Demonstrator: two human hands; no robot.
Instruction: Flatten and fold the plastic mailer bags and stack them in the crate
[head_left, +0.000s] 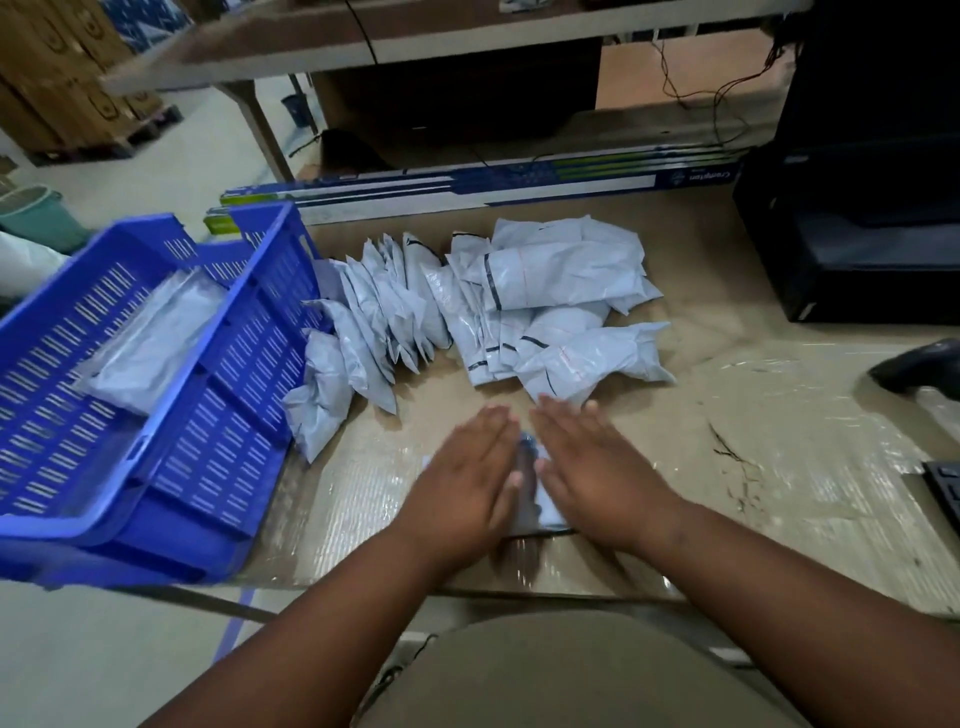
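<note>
Our left hand (467, 475) and right hand (592, 467) lie flat, fingers straight, side by side, pressing a bag (540, 499) onto the surface (779, 467). Beyond our fingertips sits a pile (519, 306) of bags. Left of it, the tilted crate (218, 415) holds one bag (156, 338).

A long blue-and-white carton (493, 179) lies along the surface's (753, 415) far edge; black equipment (852, 234) stands right; a green bucket (39, 215) sits left.
</note>
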